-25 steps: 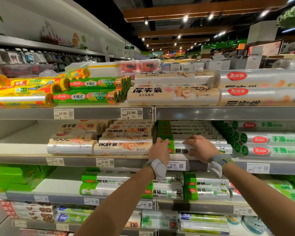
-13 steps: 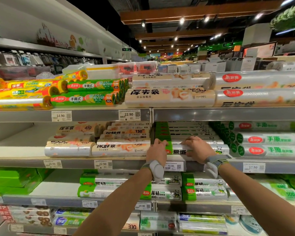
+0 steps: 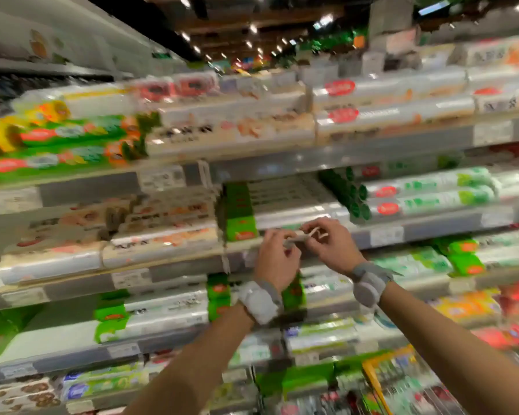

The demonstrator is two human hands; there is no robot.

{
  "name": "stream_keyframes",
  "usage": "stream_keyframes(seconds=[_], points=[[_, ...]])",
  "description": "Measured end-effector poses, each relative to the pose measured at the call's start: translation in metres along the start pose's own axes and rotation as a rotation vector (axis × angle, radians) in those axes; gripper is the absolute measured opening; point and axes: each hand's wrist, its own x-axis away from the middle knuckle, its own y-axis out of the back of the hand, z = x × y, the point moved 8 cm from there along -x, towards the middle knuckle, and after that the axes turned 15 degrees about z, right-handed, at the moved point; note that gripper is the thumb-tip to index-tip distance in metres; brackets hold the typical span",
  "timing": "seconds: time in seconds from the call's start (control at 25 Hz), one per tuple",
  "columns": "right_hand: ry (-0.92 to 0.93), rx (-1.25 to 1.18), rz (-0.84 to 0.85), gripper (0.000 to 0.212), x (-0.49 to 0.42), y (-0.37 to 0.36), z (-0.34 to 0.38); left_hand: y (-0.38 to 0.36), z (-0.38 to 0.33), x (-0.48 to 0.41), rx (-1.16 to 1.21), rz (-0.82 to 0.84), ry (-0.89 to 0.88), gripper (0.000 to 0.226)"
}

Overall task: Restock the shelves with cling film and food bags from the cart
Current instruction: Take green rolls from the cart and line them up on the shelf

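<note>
The view is blurred by motion. My left hand (image 3: 277, 260) and my right hand (image 3: 331, 245) are close together in front of the middle shelf edge (image 3: 432, 232). Between their fingertips they pinch a small pale strip (image 3: 301, 237); what it is cannot be made out. Behind them lie green-and-white food bag rolls (image 3: 285, 215) on the middle shelf. Beige food bag rolls (image 3: 162, 241) lie to the left and white rolls with red labels (image 3: 426, 202) to the right.
Shelves above and below are full of cling film and bag rolls (image 3: 393, 113). A yellow-framed wire cart (image 3: 375, 375) with packs shows at the bottom right. An aisle with ceiling lights runs into the distance.
Both hands have come off the green-and-white rolls and drawn back toward each other, now pinching a small pale strip. The camera has swung, tilting and blurring the view.
</note>
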Motion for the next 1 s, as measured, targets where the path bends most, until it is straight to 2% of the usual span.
stream_keyframes(seconds=[0.12,0.28,0.36,0.48,0.6,0.72,0.76,0.92,1.0], points=[[-0.164,-0.07,-0.015,0.014,0.062,0.01,-0.055,-0.081,0.003,0.004,0.18,0.197,0.078,0.016],[-0.463,-0.061,0.058,0.005,0.165,0.024,-0.163,-0.23,-0.007,0.034,0.37,0.614,0.224,0.013],[-0.629,-0.062,0.201,0.014,0.212,0.027,-0.218,-0.295,-0.01,0.047,0.353,0.774,0.274,0.015],[-0.912,-0.098,0.451,0.02,0.305,0.022,-0.303,-0.379,-0.021,0.07,0.217,0.958,0.2,0.03],[-1.132,-0.182,0.511,0.013,0.397,0.009,-0.375,-0.445,-0.019,0.091,0.029,1.086,0.204,0.033],[-1.258,-0.159,0.603,0.01,0.455,-0.017,-0.429,-0.516,-0.004,0.11,-0.07,1.189,0.222,0.02],[-1.277,-0.125,0.633,0.018,0.47,-0.028,-0.447,-0.538,0.001,0.116,-0.098,1.229,0.228,0.015],[-1.219,0.026,0.799,0.041,0.516,-0.079,-0.503,-0.639,0.026,0.161,-0.187,1.486,0.249,0.012],[-1.168,0.144,0.829,0.048,0.531,-0.1,-0.527,-0.688,0.042,0.182,-0.205,1.55,0.274,0.02]])
